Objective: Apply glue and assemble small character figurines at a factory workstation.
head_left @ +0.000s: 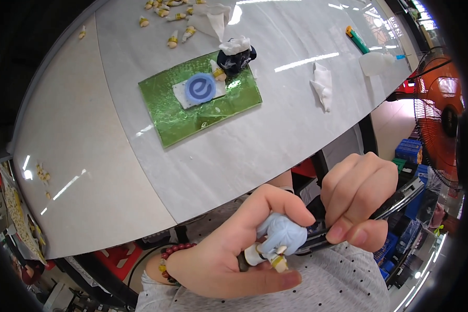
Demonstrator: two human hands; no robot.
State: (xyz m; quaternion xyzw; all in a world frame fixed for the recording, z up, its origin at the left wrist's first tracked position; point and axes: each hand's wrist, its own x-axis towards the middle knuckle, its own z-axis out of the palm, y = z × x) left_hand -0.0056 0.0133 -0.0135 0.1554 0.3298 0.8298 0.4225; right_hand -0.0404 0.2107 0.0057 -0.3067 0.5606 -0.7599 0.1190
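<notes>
Low in the view, my left hand (pixel 229 252), a red beaded bracelet at its wrist, is closed around a small figurine (pixel 285 234). The figurine has light blue hair and a white body with a yellow band. My right hand (pixel 360 200) grips a slim black tool (pixel 400 200) with a grey end, its kind unclear. The tool's other end reaches the figurine's blue head; whether it touches is hidden. Both hands are over my lap, in front of the table edge.
On the grey-white table (pixel 223 171) lies a green board (pixel 179 130) bearing a blue disc (pixel 200 87) with a dark swirl and a dark container (pixel 236 61) stuffed with white tissue. Small figurine pieces (pixel 172 39), a folded tissue (pixel 322 87), a green cutter (pixel 356 39) and an orange fan (pixel 437 96) stand around.
</notes>
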